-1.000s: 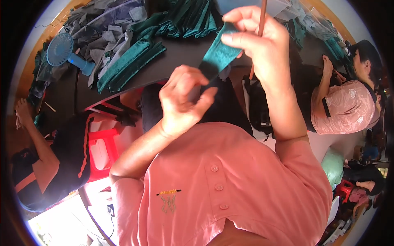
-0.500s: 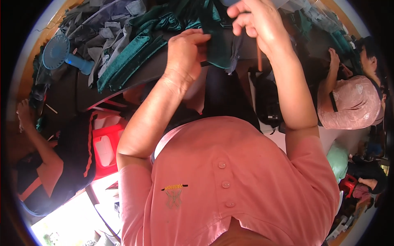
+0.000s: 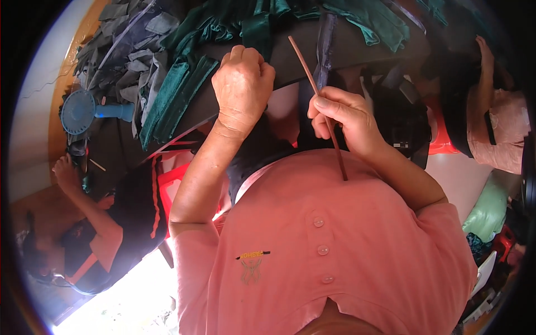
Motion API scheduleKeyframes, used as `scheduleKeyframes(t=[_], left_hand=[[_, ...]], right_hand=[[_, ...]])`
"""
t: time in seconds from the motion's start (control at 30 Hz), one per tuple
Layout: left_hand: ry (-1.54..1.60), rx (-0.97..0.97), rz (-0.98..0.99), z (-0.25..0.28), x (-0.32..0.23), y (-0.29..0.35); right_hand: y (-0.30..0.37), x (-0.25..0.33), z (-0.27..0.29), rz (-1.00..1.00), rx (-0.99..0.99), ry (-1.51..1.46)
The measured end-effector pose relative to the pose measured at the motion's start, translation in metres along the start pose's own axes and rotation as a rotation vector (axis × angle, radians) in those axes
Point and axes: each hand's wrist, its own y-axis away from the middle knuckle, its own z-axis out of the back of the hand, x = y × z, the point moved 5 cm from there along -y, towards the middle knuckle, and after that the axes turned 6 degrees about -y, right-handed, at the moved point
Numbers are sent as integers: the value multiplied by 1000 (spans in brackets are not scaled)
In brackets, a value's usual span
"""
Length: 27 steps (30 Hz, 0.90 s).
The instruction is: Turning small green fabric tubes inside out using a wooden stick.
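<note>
Between the thumb and fingers of my right hand (image 3: pixel 349 118) is a thin brown wooden stick (image 3: pixel 305 68), slanting from the table's edge down toward my shirt. My left hand (image 3: pixel 244 89), back upward, is closed over the table's near edge; whatever its fingers hold is hidden. Just beyond that hand lies a dark green velvet piece (image 3: pixel 255 38). A narrow grey-blue fabric strip (image 3: pixel 325 50) hangs over the edge close to the stick. Left of my left hand, long green velvet strips (image 3: pixel 173 103) lie side by side.
Grey cloth pieces (image 3: pixel 120 61) are heaped at the far left. A blue handheld fan (image 3: pixel 79 113) lies there. More green velvet (image 3: pixel 371 25) is spread at the back right. One person sits at left, another (image 3: pixel 499 125) at right. A red stool (image 3: pixel 441 131) stands at right.
My right hand has come down and back toward my body, and the stick shows far more fully. My left hand has curled from stretched fingers into a closed shape. The whole view has shifted slightly.
</note>
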Motion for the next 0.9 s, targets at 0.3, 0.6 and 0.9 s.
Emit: scheduleKeyframes(t=[0.3, 0.6, 0.9], left_hand=[[144, 64, 92, -3, 15, 0], [307, 16, 83, 5, 9, 6], [465, -45, 250, 4, 16, 10]], right_hand=[[-17, -7, 1, 10, 24, 101], [-35, -8, -6, -26, 40, -66], [-17, -7, -7, -14, 97, -17]])
